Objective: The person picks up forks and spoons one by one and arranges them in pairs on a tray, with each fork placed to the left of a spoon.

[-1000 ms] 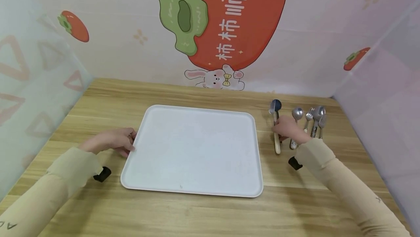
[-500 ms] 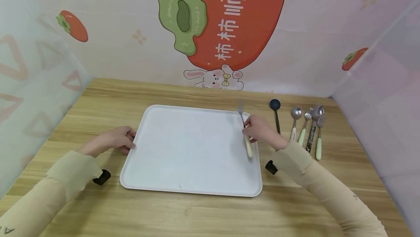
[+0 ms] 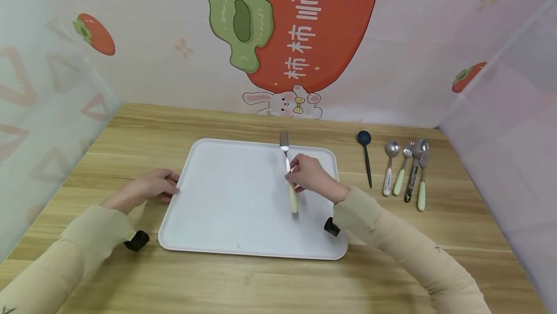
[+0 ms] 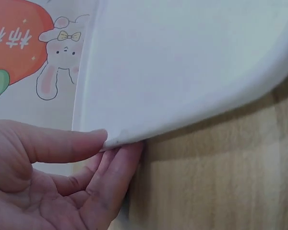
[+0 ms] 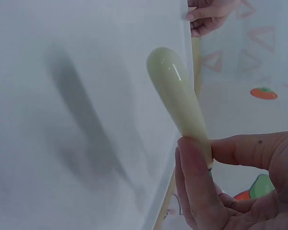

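Observation:
A fork with a cream handle (image 3: 293, 200) is pinched between the thumb and fingers of my right hand (image 3: 310, 174), over the right half of a white rectangular tray (image 3: 226, 207). Its tines point toward the back wall and reach past the tray's far rim in the head view. In the right wrist view the glossy handle end (image 5: 175, 91) stands above the tray surface, which carries its shadow. My left hand (image 3: 157, 184) grips the tray's left rim. The left wrist view shows the thumb (image 4: 72, 143) on top of the rim and fingers curled underneath.
On the wooden table (image 3: 261, 285) right of the tray lie a black spoon (image 3: 364, 138), a white-handled spoon (image 3: 388, 182), two forks with pale green handles (image 3: 421, 195) and a spoon with a dark patterned handle (image 3: 410, 186). Printed walls enclose the back and sides.
My right hand has carried the fork left from beside the black spoon, across the tray's right rim, to over the tray. The left hand has stayed at the left rim.

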A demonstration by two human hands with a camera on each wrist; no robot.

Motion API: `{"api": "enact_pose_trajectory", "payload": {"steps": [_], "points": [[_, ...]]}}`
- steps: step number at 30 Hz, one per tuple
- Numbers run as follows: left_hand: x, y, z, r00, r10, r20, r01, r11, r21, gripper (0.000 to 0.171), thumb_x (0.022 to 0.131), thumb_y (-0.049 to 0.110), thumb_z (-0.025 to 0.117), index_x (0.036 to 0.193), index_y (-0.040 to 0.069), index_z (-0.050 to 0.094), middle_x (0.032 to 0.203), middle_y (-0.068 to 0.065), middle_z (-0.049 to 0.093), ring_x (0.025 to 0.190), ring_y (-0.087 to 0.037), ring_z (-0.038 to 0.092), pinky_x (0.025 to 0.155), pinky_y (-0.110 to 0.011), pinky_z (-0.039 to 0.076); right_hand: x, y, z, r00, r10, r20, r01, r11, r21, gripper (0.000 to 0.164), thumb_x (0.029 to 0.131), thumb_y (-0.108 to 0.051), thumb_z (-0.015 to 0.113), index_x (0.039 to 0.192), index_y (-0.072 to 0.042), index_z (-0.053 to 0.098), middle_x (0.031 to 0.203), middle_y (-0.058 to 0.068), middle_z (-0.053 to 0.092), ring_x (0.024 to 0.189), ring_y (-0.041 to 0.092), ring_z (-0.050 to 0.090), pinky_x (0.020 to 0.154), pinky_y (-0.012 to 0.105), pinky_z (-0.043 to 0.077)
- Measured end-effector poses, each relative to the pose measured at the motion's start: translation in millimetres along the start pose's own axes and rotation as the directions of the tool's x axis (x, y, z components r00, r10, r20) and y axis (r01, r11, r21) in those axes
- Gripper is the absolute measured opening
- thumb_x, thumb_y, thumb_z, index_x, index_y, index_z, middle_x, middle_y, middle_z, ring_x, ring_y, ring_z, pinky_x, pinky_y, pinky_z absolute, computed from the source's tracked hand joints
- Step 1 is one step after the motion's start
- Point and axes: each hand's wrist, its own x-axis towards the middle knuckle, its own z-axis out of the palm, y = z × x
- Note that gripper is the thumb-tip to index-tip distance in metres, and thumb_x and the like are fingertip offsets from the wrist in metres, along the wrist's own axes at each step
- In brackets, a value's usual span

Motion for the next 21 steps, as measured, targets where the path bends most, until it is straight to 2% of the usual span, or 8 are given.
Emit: {"api": "enact_pose_trajectory", "payload": {"steps": [9, 14, 21], "points": [[-4.4, -0.5, 6.0, 0.999, 0.023, -0.037, -0.026, 0.996, -0.08, 0.044, 0.087, -0.002, 0.051, 0.12, -0.022, 0.029, 0.093, -0.012, 0.052, 0.073, -0.009, 0.055, 0.065, -0.025, 0.052, 1, -24, 29, 0.997, -0.045, 0.062, 0.043, 0.998, 0.036, 0.023, 0.084, -0.007, 0.063, 0.101, 0.003, 0.052, 0.083, 0.011, 0.06, 0.063, 0.016, 0.061, 0.052, 0.024, 0.052], [-4.7, -2.1, 7.4, 0.998, 0.023, -0.054, -0.028, 0.996, -0.089, 0.044, 0.087, -0.001, 0.05, 0.12, -0.022, 0.03, 0.091, -0.01, 0.05, 0.072, -0.009, 0.054, 0.064, -0.023, 0.051, 0, -40, 45, 0.995, -0.066, 0.08, 0.063, 0.997, 0.04, 0.021, 0.083, -0.006, 0.064, 0.098, 0.002, 0.052, 0.08, 0.009, 0.058, 0.062, 0.015, 0.06, 0.051, 0.023, 0.052], [-4.5, -4.4, 6.0, 0.998, 0.04, -0.038, -0.044, 0.994, -0.099, 0.045, 0.087, 0.0, 0.049, 0.121, -0.022, 0.029, 0.09, -0.009, 0.051, 0.072, -0.009, 0.054, 0.065, -0.024, 0.051, 2, -60, 66, 0.992, -0.063, 0.108, 0.053, 0.995, 0.09, 0.019, 0.083, -0.005, 0.064, 0.095, 0.003, 0.053, 0.078, 0.009, 0.056, 0.062, 0.017, 0.062, 0.049, 0.022, 0.051]]}}
